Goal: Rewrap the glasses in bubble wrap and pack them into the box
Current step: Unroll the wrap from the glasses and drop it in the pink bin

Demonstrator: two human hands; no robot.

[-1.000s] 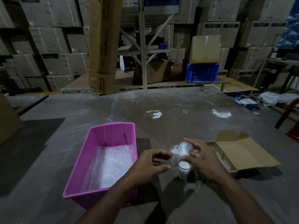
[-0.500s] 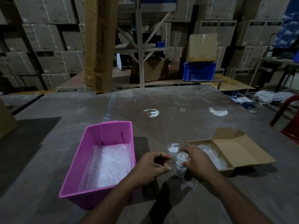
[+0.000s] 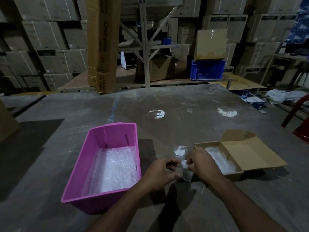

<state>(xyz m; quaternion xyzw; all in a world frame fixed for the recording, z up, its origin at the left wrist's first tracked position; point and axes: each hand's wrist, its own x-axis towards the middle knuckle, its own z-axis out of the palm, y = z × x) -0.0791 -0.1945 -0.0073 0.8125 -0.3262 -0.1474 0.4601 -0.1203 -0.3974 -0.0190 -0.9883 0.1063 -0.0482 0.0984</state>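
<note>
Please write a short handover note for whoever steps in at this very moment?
Hands: left hand curled beside the near glass, contact unclear; right hand grips that glass at its rim.
Things: far glass stands just behind; both hold white stuffing. Bubble wrap lies in the pink bin; cardboard box open on the right, wrap inside.
Done: no glass boxed.
Left: wrap both glasses, pack them.

- Left hand [image 3: 160, 174]: bare, no glove, ring or watch visible.
- Right hand [image 3: 203, 165]: bare, no glove, ring or watch visible.
- Both forearms: uncovered to the near frame edge; no sleeve in view.
</note>
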